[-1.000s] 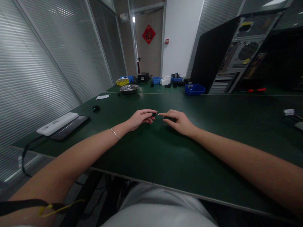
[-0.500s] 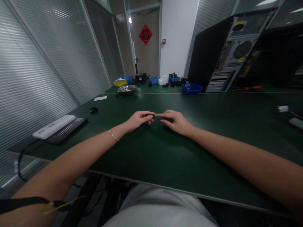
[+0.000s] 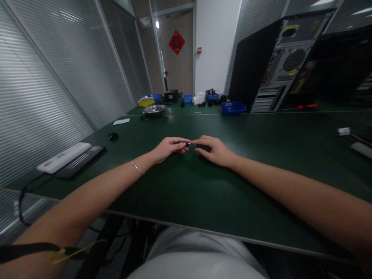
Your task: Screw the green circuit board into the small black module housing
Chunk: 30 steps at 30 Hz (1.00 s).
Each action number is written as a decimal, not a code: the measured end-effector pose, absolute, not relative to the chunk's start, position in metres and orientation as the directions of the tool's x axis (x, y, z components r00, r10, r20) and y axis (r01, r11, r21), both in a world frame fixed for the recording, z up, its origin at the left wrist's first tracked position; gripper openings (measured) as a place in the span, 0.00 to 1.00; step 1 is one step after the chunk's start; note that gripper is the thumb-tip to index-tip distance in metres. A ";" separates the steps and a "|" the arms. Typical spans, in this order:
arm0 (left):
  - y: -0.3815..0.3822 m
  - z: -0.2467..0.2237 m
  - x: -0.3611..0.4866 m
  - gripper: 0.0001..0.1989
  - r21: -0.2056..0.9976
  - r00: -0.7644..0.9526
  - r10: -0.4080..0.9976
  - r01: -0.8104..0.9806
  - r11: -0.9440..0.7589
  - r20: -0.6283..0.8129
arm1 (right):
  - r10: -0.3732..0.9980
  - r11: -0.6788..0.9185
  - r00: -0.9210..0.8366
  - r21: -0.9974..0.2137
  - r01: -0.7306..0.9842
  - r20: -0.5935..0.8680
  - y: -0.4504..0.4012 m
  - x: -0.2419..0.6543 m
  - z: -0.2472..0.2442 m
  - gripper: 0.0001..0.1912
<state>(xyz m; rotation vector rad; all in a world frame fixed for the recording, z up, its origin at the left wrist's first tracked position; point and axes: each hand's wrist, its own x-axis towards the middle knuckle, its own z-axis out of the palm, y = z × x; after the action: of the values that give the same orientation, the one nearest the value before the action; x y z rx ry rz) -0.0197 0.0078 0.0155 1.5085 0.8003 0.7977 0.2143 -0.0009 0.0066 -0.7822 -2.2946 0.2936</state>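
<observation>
Above the green table [image 3: 186,186], my left hand [image 3: 171,149] pinches a small dark part [image 3: 183,143] between thumb and fingers. My right hand [image 3: 216,151] is closed around a black handle [image 3: 203,147], which looks like a screwdriver's. A thin metal shaft [image 3: 192,144] runs from the handle to the dark part. The fingertips of both hands are close together. The fingers cover most of the small part, so its shape is too small to tell.
A computer case [image 3: 255,66] stands at the back right, beside a blue bin [image 3: 234,108]. Further left are a metal bowl [image 3: 154,110] and a yellow bin [image 3: 146,102]. A keyboard [image 3: 81,162] lies at the left, and a red-handled tool [image 3: 307,106] at the right.
The metal shaft now shows as a line between the two hands, reaching the dark part. Both hands have hardly moved; the whole view has shifted slightly.
</observation>
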 end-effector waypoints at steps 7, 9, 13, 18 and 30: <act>0.008 0.014 -0.020 0.16 1.000 0.528 0.849 -0.012 -0.003 0.009 | 0.573 0.819 -0.602 -0.391 0.419 0.556 -0.001 0.214 0.008 0.13; 0.008 0.014 -0.020 0.16 1.000 0.531 0.847 -0.019 0.009 0.003 | 0.576 0.818 -0.603 -0.393 0.421 0.552 -0.001 0.213 0.007 0.11; 0.009 0.013 -0.020 0.16 0.999 0.530 0.848 -0.031 0.015 0.003 | 0.579 0.815 -0.609 -0.398 0.420 0.543 0.000 0.214 0.007 0.11; 0.011 0.011 -0.021 0.16 1.000 0.503 0.864 -0.030 0.004 0.011 | 0.572 0.820 -0.615 -0.383 0.425 0.542 0.001 0.213 0.006 0.11; 0.013 0.007 -0.022 0.17 0.979 0.490 0.862 0.078 -0.188 0.127 | 0.589 0.807 -0.629 -0.332 0.488 0.507 -0.001 0.213 0.006 0.12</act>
<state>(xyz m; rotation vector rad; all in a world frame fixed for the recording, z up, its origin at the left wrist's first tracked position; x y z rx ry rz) -0.0216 0.0131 0.0068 1.6148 0.8263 0.8746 0.2128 -0.0015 0.0060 -0.7913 -2.3750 0.2155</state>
